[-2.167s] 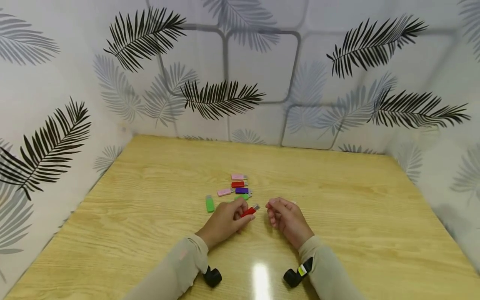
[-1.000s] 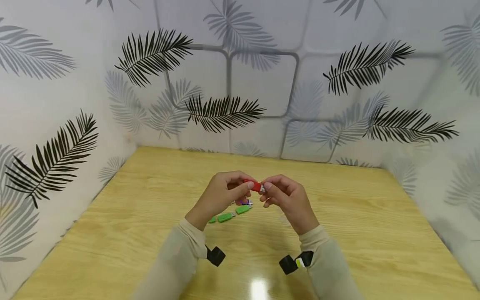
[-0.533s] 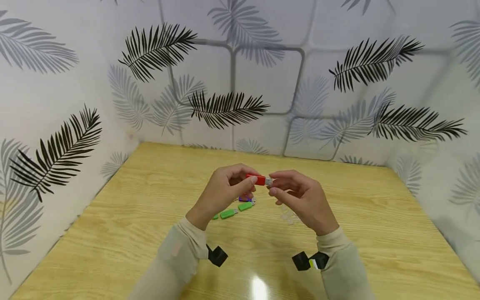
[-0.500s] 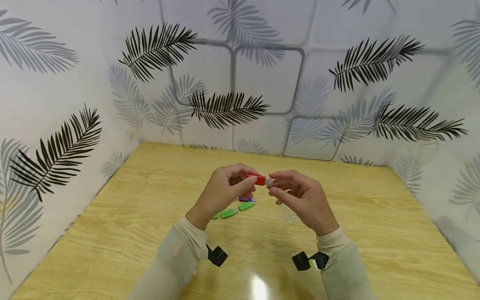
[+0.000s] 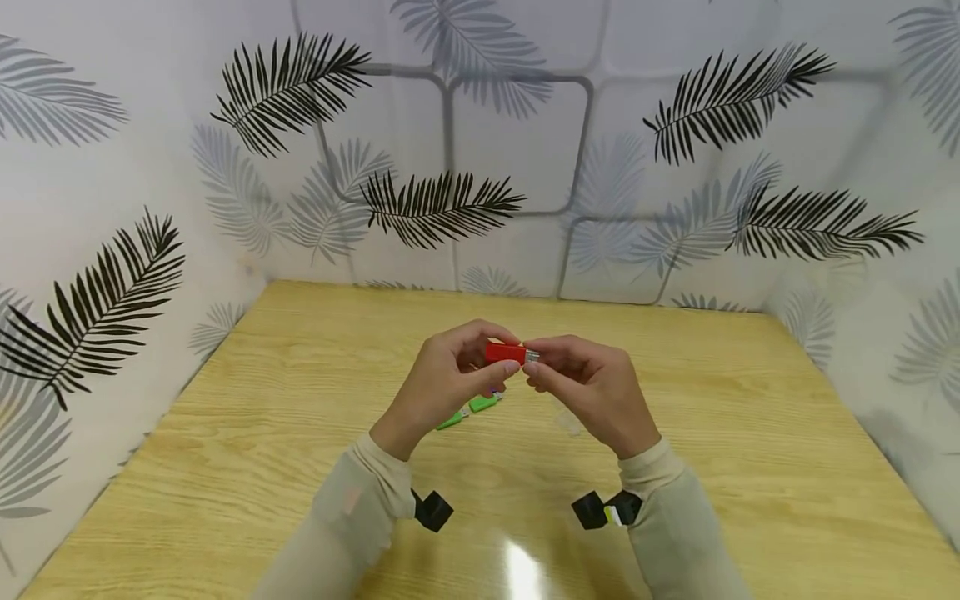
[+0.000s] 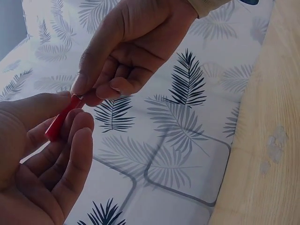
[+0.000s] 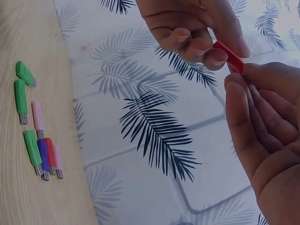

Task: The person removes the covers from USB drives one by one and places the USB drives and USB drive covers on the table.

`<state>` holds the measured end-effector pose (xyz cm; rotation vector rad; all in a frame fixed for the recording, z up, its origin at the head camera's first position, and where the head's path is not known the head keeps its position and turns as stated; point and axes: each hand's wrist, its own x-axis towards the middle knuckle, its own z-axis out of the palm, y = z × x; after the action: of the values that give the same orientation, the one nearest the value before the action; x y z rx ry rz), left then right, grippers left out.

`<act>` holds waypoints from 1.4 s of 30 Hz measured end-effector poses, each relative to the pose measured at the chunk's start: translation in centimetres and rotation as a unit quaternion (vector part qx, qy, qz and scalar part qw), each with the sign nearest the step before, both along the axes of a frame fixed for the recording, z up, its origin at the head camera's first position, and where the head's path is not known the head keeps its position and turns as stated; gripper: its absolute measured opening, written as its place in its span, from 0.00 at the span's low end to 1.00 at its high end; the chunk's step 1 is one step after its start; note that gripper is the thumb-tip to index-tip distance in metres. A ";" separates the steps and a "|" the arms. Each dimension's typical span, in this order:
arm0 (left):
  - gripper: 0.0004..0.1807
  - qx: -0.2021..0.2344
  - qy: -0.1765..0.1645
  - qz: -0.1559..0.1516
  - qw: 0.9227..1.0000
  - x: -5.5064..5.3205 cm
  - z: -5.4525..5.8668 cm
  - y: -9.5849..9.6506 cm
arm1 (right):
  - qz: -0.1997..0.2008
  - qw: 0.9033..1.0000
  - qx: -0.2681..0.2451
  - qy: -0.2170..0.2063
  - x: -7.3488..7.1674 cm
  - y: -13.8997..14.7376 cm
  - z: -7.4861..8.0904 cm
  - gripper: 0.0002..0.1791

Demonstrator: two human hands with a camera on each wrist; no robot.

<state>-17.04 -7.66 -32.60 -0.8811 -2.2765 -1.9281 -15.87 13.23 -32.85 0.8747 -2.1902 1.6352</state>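
Observation:
Above the table, my left hand grips a red USB flash drive by its body, between thumb and fingers. The drive's metal plug points right, where my right hand pinches that end with thumb and forefinger. In the left wrist view the red drive bridges both hands, the plug end mostly covered by fingertips. The right wrist view shows the red drive between the same two hands. Whether a clear cap sits on the plug cannot be made out.
Below the hands lie a green flash drive and another green drive. The right wrist view shows more: a pink drive, a purple drive and a second red drive. Small clear pieces lie on the wooden table.
The red drive was lifted from near the table to between both hands. My right hand pinched its plug end, drew slightly apart half a second ago, and is back pinching it now.

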 end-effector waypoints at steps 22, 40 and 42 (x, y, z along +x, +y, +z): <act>0.09 -0.019 0.137 0.027 0.990 0.4 0.0 0.3 | 0.038 0.999 -0.020 -0.018 0.1 0.6 0.4 0.07; 0.05 -0.027 0.126 -0.059 0.990 1.5 1.6 -0.4 | 0.124 0.987 -0.021 -0.099 0.3 1.3 0.6 0.05; 0.05 -0.018 0.108 -0.088 0.990 1.1 1.1 -0.8 | 0.143 0.983 -0.029 -0.116 0.4 1.2 0.6 0.04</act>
<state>-15.98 -8.43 -31.47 -1.2661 -2.1781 -1.7557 -15.46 14.47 -32.27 1.0719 -2.2348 2.0146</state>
